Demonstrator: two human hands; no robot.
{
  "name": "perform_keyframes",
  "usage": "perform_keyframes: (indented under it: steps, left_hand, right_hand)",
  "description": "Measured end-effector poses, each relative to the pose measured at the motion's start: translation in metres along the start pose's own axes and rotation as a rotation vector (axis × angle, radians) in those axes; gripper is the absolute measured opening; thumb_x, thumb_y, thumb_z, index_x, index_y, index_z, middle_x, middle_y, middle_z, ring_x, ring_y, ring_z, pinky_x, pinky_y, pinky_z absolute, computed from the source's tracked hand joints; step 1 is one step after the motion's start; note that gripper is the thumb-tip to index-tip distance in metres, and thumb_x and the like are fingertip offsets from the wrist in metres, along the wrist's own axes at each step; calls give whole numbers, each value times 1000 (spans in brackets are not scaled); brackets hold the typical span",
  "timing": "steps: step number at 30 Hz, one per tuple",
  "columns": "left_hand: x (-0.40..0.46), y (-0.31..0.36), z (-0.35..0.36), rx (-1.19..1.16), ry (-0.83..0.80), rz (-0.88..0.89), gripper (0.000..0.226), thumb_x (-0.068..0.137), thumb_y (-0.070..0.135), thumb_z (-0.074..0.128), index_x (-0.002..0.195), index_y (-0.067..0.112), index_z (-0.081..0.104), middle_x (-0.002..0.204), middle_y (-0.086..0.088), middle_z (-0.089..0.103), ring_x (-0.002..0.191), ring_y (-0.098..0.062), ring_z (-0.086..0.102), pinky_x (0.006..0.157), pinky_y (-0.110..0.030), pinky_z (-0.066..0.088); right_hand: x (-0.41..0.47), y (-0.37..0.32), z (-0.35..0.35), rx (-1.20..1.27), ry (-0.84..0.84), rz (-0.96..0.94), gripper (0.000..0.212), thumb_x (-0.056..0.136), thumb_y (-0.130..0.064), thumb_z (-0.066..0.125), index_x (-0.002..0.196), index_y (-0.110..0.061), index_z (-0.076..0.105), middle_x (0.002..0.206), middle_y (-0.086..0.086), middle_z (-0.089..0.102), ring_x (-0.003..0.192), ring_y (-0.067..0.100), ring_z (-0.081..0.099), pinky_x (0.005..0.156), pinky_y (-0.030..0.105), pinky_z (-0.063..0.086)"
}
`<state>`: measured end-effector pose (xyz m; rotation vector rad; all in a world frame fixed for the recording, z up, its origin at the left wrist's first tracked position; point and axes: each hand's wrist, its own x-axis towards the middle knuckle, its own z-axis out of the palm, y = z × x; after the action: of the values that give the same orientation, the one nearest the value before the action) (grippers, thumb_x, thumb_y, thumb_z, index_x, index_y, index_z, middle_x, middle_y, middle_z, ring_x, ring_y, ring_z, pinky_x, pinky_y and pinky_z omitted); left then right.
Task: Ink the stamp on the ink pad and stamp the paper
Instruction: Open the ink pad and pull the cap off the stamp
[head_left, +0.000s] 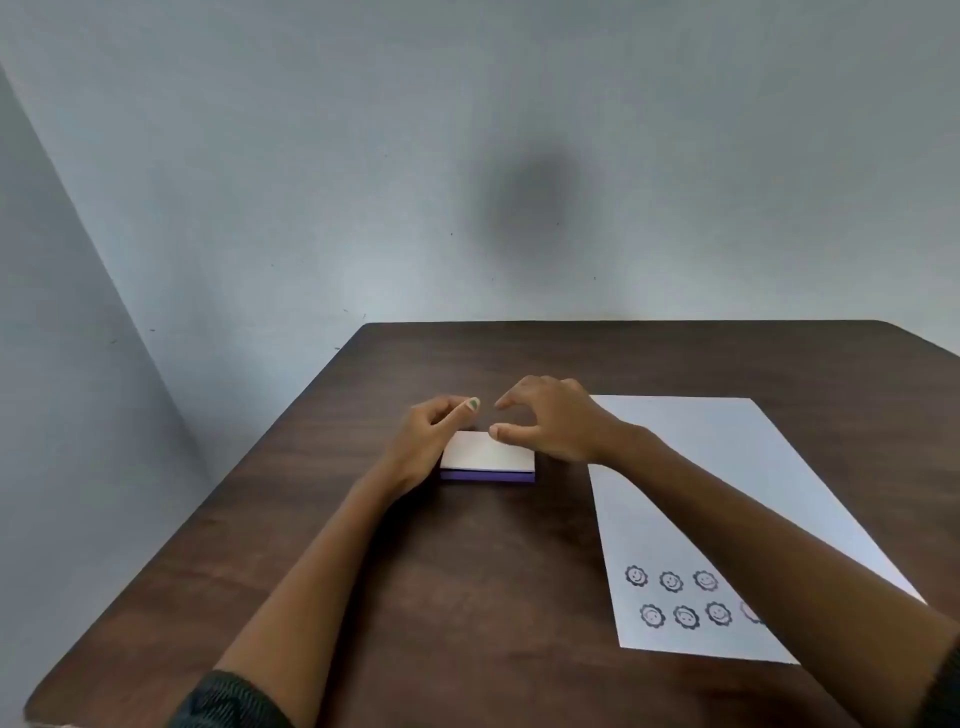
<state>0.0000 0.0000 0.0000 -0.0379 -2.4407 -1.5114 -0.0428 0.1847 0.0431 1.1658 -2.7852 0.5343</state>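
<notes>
The closed ink pad (487, 458), white lid over a purple base, lies on the dark wooden worktop (467, 571), just left of the paper (727, 467). The left hand (431, 431) rests against the pad's left end, fingers curled, its grip holding nothing I can make out. The right hand (550, 421) hovers over the pad's far right corner, its grip spread wide and empty, thumb tip at the lid. On the paper's near end sit 6 smiling flower prints (675, 597) in 2 rows. No stamp is in view.
</notes>
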Motion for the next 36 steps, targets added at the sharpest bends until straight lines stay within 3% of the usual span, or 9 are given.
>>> perform_keyframes:
  steps: [4, 9, 13, 27, 33, 36]
  left_hand:
    - [0, 1, -23, 23, -214, -82, 31, 83, 42, 64, 111, 30, 65, 112, 16, 66, 105, 4, 58, 88, -9, 42]
    - [-1, 7, -38, 212, -381, -162, 62, 73, 38, 76, 130, 30, 53, 132, 14, 52, 122, -3, 43, 99, -21, 29]
    - [-3, 8, -43, 331, -464, -178, 77, 63, 41, 82, 132, 40, 48, 131, 21, 41, 125, -3, 32, 101, -23, 25]
    - [-2, 6, -42, 338, -420, -153, 68, 66, 32, 83, 127, 36, 54, 134, 10, 46, 123, -10, 39, 96, -26, 31]
    - [-2, 5, -42, 318, -404, -152, 66, 64, 32, 84, 123, 39, 55, 133, 10, 48, 122, -11, 40, 99, -27, 33]
    - [-3, 4, -42, 298, -397, -149, 65, 63, 29, 84, 122, 37, 56, 130, 9, 52, 121, -12, 44, 99, -27, 35]
  right_hand:
    - [7, -5, -3, 1, -148, 19, 59, 78, -56, 57, 125, -20, 52, 132, 3, 54, 120, 20, 49, 103, 42, 36]
    - [11, -9, -5, 25, -237, 27, 67, 69, -53, 70, 124, -18, 52, 122, 3, 56, 107, 19, 52, 95, 42, 45]
    - [13, -10, -3, -10, -290, 24, 71, 65, -52, 74, 123, -18, 54, 116, 2, 54, 104, 19, 52, 93, 40, 45]
    - [11, -14, -3, 26, -262, 25, 68, 64, -46, 77, 121, -15, 58, 119, 3, 61, 103, 17, 52, 90, 38, 42]
    - [10, -13, -9, 52, -282, 49, 57, 70, -46, 73, 117, -18, 61, 121, 1, 63, 107, 16, 54, 99, 45, 41]
    - [9, -12, -13, 73, -293, 50, 49, 75, -47, 67, 115, -18, 63, 119, 1, 66, 105, 18, 58, 93, 44, 47]
